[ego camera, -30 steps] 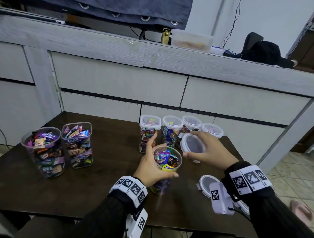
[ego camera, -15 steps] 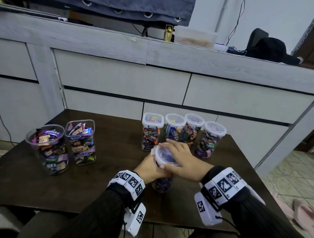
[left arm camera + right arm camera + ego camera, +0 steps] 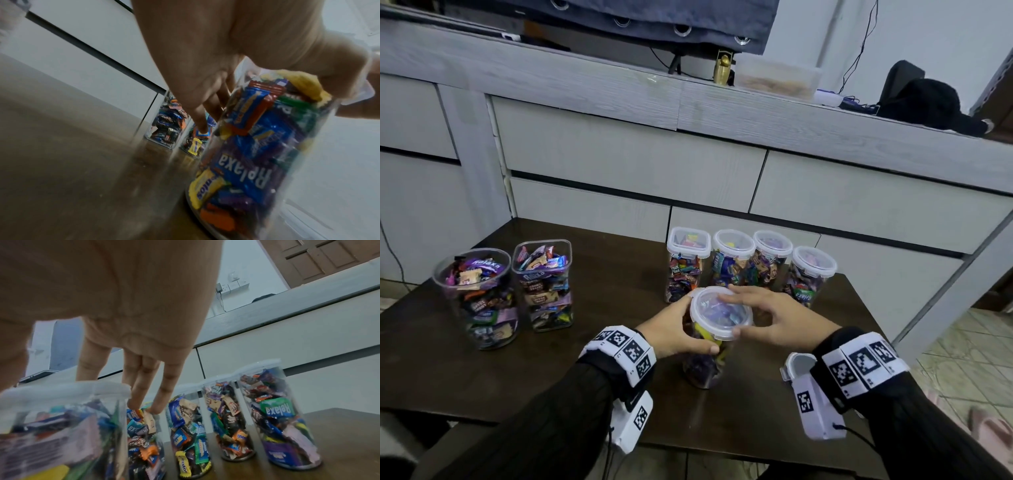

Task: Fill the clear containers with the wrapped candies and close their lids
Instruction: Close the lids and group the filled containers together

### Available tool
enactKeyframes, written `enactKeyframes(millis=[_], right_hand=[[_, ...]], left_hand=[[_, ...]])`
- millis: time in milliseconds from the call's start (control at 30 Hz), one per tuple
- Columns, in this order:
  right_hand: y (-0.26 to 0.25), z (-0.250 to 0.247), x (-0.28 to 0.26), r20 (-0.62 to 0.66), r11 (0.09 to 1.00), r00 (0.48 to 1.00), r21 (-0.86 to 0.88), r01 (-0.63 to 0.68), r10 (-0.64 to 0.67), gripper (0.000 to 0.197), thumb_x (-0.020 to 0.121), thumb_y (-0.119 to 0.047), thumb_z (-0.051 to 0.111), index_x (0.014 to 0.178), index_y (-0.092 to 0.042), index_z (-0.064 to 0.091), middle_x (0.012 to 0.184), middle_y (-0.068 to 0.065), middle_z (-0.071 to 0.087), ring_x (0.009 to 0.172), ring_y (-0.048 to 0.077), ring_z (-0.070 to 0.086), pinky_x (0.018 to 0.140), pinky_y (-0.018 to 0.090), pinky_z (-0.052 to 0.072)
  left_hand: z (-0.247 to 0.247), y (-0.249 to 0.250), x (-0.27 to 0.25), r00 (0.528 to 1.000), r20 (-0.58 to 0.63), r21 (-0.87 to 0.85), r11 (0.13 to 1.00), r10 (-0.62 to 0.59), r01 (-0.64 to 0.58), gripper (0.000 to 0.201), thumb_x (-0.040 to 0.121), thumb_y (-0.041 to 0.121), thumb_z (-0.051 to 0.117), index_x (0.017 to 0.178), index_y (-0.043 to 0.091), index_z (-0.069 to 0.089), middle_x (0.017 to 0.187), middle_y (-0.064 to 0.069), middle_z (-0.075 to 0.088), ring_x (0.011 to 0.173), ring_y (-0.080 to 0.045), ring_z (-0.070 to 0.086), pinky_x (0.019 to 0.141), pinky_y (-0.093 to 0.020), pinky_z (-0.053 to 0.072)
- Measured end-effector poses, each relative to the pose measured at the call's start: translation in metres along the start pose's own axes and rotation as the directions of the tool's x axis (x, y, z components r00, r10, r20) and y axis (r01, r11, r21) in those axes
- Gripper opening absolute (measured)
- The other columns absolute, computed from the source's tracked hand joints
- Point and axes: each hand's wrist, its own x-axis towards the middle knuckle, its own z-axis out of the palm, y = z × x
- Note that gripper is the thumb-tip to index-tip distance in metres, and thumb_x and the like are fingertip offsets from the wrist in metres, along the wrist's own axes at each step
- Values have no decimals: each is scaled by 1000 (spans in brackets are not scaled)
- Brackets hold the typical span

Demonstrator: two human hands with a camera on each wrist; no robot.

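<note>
A: Our left hand point(image 3: 671, 329) is wrapped round the round container point(image 3: 705, 363) at the near middle of the bench point(image 3: 619, 281). The lid point(image 3: 720, 313) sits on its rim, and our right hand point(image 3: 774, 318) lies over it, fingers spread and nearly straight, thumb at the near edge.

B: Is it sealed?

A: We cannot tell. If we press off-centre, one side could ride up, or a candy under the rim may block it.

B: And the row of four lidded containers point(image 3: 751, 263) just behind?

A: Close to our fingers; a slip could topple one. Two open containers point(image 3: 510, 291) wait well to the left.
</note>
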Motion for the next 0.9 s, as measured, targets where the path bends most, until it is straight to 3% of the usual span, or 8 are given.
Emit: enactKeyframes(millis=[133, 267, 400, 500, 633, 700, 800, 900], right_hand=[[7, 4, -3, -13, 998, 1000, 60, -8, 9, 66, 76, -45, 74, 136, -39, 47, 142, -9, 35, 129, 7, 36, 107, 25, 35], [17, -1, -5, 19, 999, 1000, 37, 17, -17, 68, 74, -40, 77, 135, -41, 47, 138, -12, 38, 127, 4, 38, 108, 25, 34], [14, 9, -5, -132, 999, 990, -22, 36, -38, 64, 70, -48, 77, 129, -36, 54, 117, -6, 45, 107, 10, 50, 97, 29, 43], [11, 19, -4, -190, 999, 981, -46, 16, -25, 63, 71, -56, 73, 127, -36, 51, 110, -9, 39, 99, 10, 50, 91, 34, 46], [6, 26, -4, -248, 996, 969, -84, -17, -4, 64, 70, -62, 70, 125, -36, 50, 103, -8, 37, 89, 8, 49, 83, 31, 48], [3, 26, -5, -253, 997, 967, -79, -11, -9, 64, 69, -62, 70, 125, -39, 51, 101, -7, 37, 87, 8, 48, 81, 28, 46], [5, 20, -10, -224, 999, 974, -40, 22, -31, 56, 75, -45, 74, 126, -41, 54, 97, -6, 39, 87, 6, 46, 81, 22, 42], [4, 19, -11, -258, 994, 960, -28, 105, -108, 42, 82, -17, 71, 119, -33, 64, 93, -5, 44, 86, 7, 50, 80, 20, 43]], left_hand=[[10, -4, -4, 998, -62, -4, 1000, -29, 29, 97, 56, 36, 84, 135, 37, 28, 133, 10, 50, 127, -3, 48, 111, -30, 38], [8, -5, -8, 996, -90, 25, 1000, -17, 19, 95, 56, 36, 82, 138, 37, 35, 132, 8, 57, 127, -8, 50, 112, -40, 37], [8, 1, -6, 998, -43, 84, 996, -36, 39, 89, 60, 29, 78, 134, 45, 32, 131, 11, 56, 126, -6, 50, 111, -32, 38], [16, 2, -5, 998, -54, 37, 999, -12, 14, 101, 64, 15, 87, 143, 31, 26, 136, 9, 52, 128, -3, 48, 111, -27, 37], [18, 1, -6, 985, -171, 76, 997, 5, 8, 100, 62, 19, 92, 135, 25, 25, 131, 9, 50, 122, 1, 49, 102, -17, 40], [12, 1, -9, 980, -197, 130, 991, 5, 21, 95, 61, 23, 92, 130, 25, 27, 129, 8, 50, 119, 0, 50, 99, -18, 42], [-2, 1, -16, 969, -244, 160, 987, 25, 15, 81, 56, 24, 94, 121, 23, 45, 125, 5, 58, 115, -5, 56, 101, -29, 47], [-16, 0, -26, 951, -304, 156, 988, 57, -9, 61, 58, 19, 93, 108, 20, 59, 109, 2, 69, 103, -6, 64, 97, -30, 51]])
